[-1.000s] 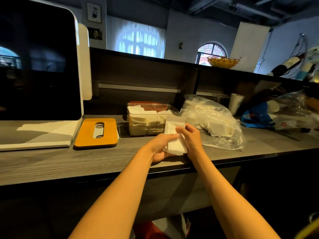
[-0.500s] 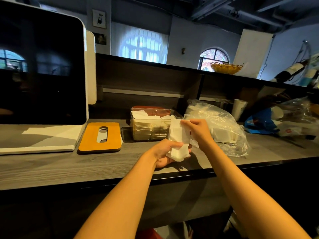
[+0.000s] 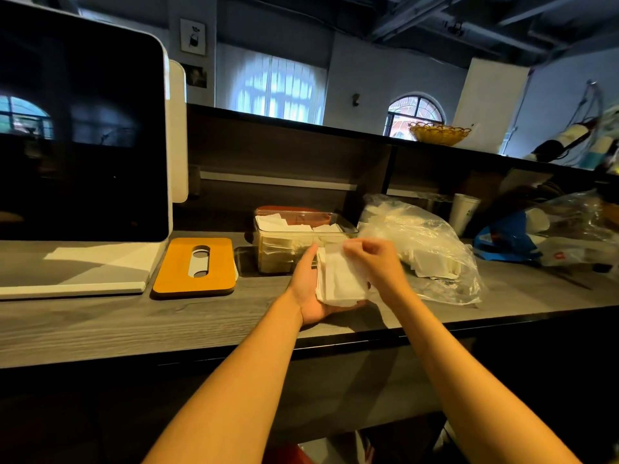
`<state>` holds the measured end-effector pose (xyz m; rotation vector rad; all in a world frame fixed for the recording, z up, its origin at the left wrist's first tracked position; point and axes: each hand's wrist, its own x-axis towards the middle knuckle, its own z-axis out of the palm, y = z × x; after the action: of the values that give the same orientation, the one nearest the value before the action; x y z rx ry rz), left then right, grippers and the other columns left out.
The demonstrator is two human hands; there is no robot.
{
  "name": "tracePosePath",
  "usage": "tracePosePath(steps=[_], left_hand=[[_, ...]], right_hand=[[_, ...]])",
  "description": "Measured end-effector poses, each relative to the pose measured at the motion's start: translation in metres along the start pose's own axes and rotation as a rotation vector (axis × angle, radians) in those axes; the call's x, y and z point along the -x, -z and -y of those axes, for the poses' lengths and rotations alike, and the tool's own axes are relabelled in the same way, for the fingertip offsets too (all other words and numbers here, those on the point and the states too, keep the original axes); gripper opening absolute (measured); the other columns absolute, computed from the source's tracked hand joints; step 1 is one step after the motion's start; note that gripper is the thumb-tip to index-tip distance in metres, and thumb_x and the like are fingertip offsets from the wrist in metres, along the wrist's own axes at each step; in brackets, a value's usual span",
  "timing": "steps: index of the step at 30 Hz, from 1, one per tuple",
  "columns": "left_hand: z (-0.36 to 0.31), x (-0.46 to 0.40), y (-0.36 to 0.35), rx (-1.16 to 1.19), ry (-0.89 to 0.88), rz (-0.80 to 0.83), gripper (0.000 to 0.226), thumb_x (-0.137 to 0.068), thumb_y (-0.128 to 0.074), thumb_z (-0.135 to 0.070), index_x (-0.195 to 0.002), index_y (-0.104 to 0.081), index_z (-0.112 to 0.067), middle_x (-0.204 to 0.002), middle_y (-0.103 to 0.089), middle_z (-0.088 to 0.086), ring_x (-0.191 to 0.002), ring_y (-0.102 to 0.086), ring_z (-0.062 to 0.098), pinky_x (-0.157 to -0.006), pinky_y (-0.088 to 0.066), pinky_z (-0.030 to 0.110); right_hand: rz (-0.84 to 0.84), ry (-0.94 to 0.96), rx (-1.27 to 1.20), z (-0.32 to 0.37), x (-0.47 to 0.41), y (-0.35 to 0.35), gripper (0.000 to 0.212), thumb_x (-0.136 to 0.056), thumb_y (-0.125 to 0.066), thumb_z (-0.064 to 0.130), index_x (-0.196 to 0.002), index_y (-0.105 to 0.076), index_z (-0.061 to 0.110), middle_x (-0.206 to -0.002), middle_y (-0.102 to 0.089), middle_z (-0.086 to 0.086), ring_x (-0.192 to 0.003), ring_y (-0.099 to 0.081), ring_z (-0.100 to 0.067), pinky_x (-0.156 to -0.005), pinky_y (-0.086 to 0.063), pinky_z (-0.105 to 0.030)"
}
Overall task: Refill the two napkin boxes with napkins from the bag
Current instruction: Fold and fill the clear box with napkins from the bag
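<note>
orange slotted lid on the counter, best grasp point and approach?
Probably the orange lid by its near long edge, coming from the front. It lies flat on the counter, the screen base hugs its left side, and the clear napkin box stands to its right.

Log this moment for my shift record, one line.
left hand holds napkin stack | right hand pinches top | clear box open
</note>
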<state>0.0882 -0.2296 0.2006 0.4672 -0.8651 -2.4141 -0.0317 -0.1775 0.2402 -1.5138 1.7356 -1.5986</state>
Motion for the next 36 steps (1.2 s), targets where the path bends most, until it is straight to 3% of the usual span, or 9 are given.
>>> tracePosePath(steps=[4,7,10,13,16,19,24,30,36], left_hand=[[0.004,0.000,-0.001,-0.214,-0.062,-0.037,0.025,-0.101,-0.048,-0.027,-0.122,-0.060,-0.018,-0.113,-0.068,0.017,-0.102,-0.066,0.034,-0.087,-0.054,0.051],[0.007,-0.001,-0.002,-0.326,-0.066,-0.091,0.031,-0.100,-0.047,-0.009,-0.129,-0.052,-0.018,-0.116,-0.068,0.016,-0.103,-0.068,0.033,-0.086,-0.057,0.048],[0.009,-0.001,-0.006,-0.398,-0.063,-0.091,0.037,-0.099,-0.048,-0.006,-0.134,-0.047,-0.017,-0.117,-0.065,0.015,-0.103,-0.067,0.031,-0.082,-0.058,0.046],[0.013,-0.002,-0.010,-0.517,-0.160,-0.139,0.038,-0.096,-0.053,-0.002,-0.133,-0.049,-0.010,-0.113,-0.064,0.014,-0.098,-0.065,0.029,-0.077,-0.059,0.043],[0.016,-0.007,-0.006,-0.700,-0.446,-0.486,0.036,-0.093,-0.062,-0.008,-0.129,-0.058,-0.008,-0.117,-0.065,0.012,-0.101,-0.064,0.026,-0.078,-0.059,0.041],[0.012,-0.009,0.001,-0.811,-0.676,-0.685,0.028,-0.091,-0.066,-0.015,-0.119,-0.065,-0.010,-0.112,-0.067,0.008,-0.102,-0.064,0.023,-0.080,-0.058,0.036],[0.012,-0.011,-0.003,-0.818,-0.660,-0.715,0.023,-0.096,-0.058,-0.028,-0.114,-0.062,-0.013,-0.107,-0.064,0.006,-0.095,-0.060,0.021,-0.068,-0.051,0.029],[0.011,-0.015,-0.006,-0.848,-0.803,-0.837,0.025,-0.099,-0.052,-0.034,-0.089,-0.061,-0.013,-0.085,-0.063,0.002,-0.077,-0.057,0.016,-0.061,-0.041,0.027],[0.009,-0.014,-0.002,-0.796,-0.790,-0.883,0.020,-0.100,-0.046,-0.020,-0.088,-0.059,-0.011,-0.076,-0.055,0.001,-0.071,-0.051,0.015,-0.057,-0.038,0.024]], right_hand=[[-0.025,-0.019,-0.029,-0.030,-0.003,-0.008,0.015,-0.093,-0.063,0.014,-0.102,-0.070,0.024,-0.108,-0.068,-0.003,-0.097,-0.064,-0.021,-0.079,-0.056,-0.033],[0.002,-0.104,-0.115,-0.040,-0.003,-0.007,0.032,-0.097,-0.057,0.016,-0.129,-0.059,0.021,-0.121,-0.058,0.001,-0.107,-0.060,-0.020,-0.083,-0.056,-0.034],[0.047,-0.202,-0.297,-0.042,0.001,-0.002,0.023,-0.095,-0.056,0.009,-0.115,-0.063,0.020,-0.116,-0.064,-0.010,-0.096,-0.064,-0.023,-0.076,-0.056,-0.033],[-0.079,-0.180,-0.365,-0.044,0.000,0.002,0.024,-0.092,-0.058,0.002,-0.103,-0.068,0.021,-0.109,-0.067,-0.009,-0.096,-0.064,-0.024,-0.080,-0.057,-0.039],[-0.178,-0.220,-0.436,-0.047,0.000,0.006,0.028,-0.090,-0.061,0.001,-0.108,-0.067,0.021,-0.109,-0.066,-0.006,-0.102,-0.064,-0.027,-0.086,-0.057,-0.048],[-0.075,-0.242,-0.343,-0.048,0.003,0.005,0.029,-0.090,-0.060,-0.001,-0.107,-0.065,0.022,-0.107,-0.067,-0.006,-0.101,-0.066,-0.028,-0.088,-0.057,-0.048],[-0.011,-0.181,-0.041,-0.043,0.002,-0.012,0.022,-0.096,-0.059,0.022,-0.117,-0.064,0.015,-0.114,-0.063,-0.005,-0.102,-0.058,-0.019,-0.071,-0.049,-0.025],[-0.239,-0.224,-0.201,-0.030,-0.004,-0.036,0.020,-0.094,-0.063,0.026,-0.083,-0.065,0.010,-0.070,-0.057,0.001,-0.068,-0.052,-0.013,-0.058,-0.041,-0.022],[-0.239,-0.272,-0.164,-0.038,-0.004,-0.036,0.017,-0.092,-0.057,0.017,-0.076,-0.061,0.019,-0.078,-0.059,-0.003,-0.079,-0.054,-0.019,-0.062,-0.042,-0.027]])
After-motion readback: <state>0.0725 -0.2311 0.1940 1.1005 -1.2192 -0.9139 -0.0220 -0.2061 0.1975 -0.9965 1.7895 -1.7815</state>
